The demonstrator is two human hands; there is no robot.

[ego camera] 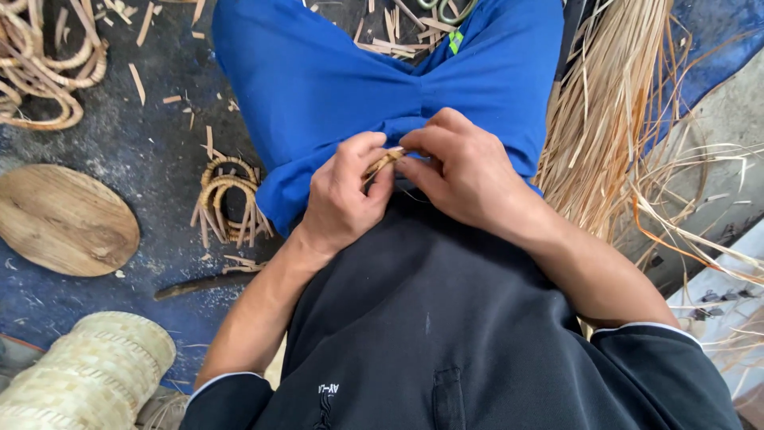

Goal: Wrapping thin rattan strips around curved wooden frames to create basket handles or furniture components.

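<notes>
**Both hands pinching a thin cane strip at the lap**

In the centre of the frame, the person is holding a short cane strip (384,162) between both hands, just above the blue trousers (318,80). The left hand (344,199) is closing its fingers (368,151) narrowly around one end; the right hand (465,171) is pinching the other end with thumb and forefinger. The strip looks light, thin and springy, likely bending easily along its length but apt to split or kink if folded sharply, so a grip close to the working point seems best. At the right edge a loose cane bundle (613,103) is fanning out. At left, an oval wooden board (64,219), small cane loops (227,199) and a woven basket (95,374) are lying on the floor (143,135).
</notes>
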